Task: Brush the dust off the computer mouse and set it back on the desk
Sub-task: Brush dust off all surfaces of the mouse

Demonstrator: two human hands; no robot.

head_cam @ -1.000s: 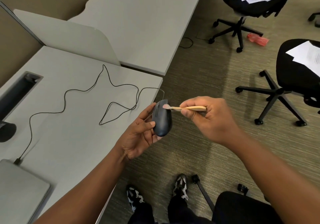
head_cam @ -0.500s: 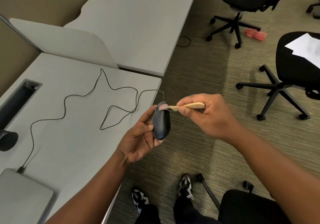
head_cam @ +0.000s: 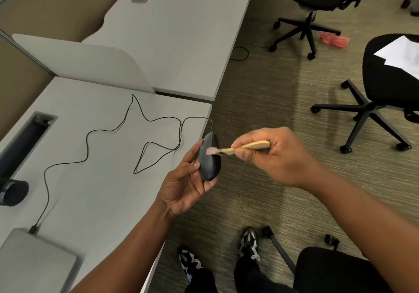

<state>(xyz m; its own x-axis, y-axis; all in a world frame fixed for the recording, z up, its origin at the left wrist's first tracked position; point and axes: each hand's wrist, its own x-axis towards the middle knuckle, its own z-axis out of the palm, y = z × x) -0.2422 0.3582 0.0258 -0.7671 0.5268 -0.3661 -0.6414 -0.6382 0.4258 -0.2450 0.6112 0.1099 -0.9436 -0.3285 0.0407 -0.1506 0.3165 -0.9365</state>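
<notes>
My left hand [head_cam: 183, 186] holds a dark wired computer mouse [head_cam: 209, 163] on edge, just off the right edge of the grey desk [head_cam: 95, 179]. My right hand [head_cam: 278, 156] grips a small wooden-handled brush [head_cam: 244, 147]. Its pale pink bristles touch the upper middle of the mouse's back. The mouse's thin black cable [head_cam: 108, 131] snakes across the desk to a plug at a closed grey laptop [head_cam: 34, 261] at the lower left.
A cable slot [head_cam: 25, 138] and a black cylinder [head_cam: 12, 193] sit on the desk's left. A divider panel [head_cam: 86, 63] separates a second desk behind. Office chairs [head_cam: 385, 93] with papers stand on the carpet at right; my feet [head_cam: 248, 243] show below.
The brush tip has moved from the mouse's top end down to its upper middle. Both hands and mouse stay in about the same place beside the desk edge.
</notes>
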